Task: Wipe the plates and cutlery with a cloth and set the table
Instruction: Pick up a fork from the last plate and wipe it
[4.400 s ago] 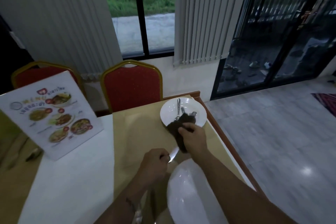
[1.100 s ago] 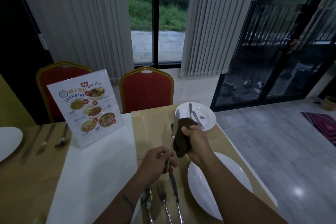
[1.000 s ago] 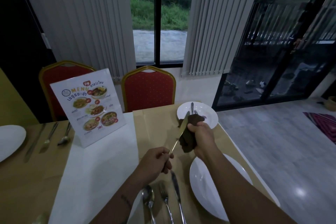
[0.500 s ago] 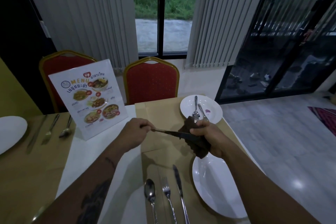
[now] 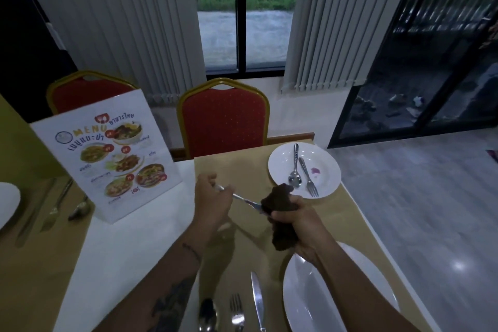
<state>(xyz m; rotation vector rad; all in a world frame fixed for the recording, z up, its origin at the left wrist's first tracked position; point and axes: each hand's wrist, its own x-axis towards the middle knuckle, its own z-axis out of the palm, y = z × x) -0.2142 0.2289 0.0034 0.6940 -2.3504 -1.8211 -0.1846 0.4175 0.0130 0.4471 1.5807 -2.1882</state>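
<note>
Knife wipe, mid-task.
Left hand (image 5: 213,202) grips knife (image 5: 242,199), right hand (image 5: 293,221) grips cloth (image 5: 280,202); bottom plate (image 5: 318,302) looks set; right plate (image 5: 327,167), spoon (image 5: 295,178), fork (image 5: 308,179) likely pending.

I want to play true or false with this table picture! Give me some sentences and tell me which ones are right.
1. The right hand grips a dark cloth. True.
2. The left hand holds a fork. False: it holds the handle of a knife, and the blade goes into the cloth.
3. A spoon and a fork lie on the far plate. True.
4. The menu card lies flat on the table. False: it stands upright.
5. The chair behind the table is blue. False: it is red with a gold frame.
</note>
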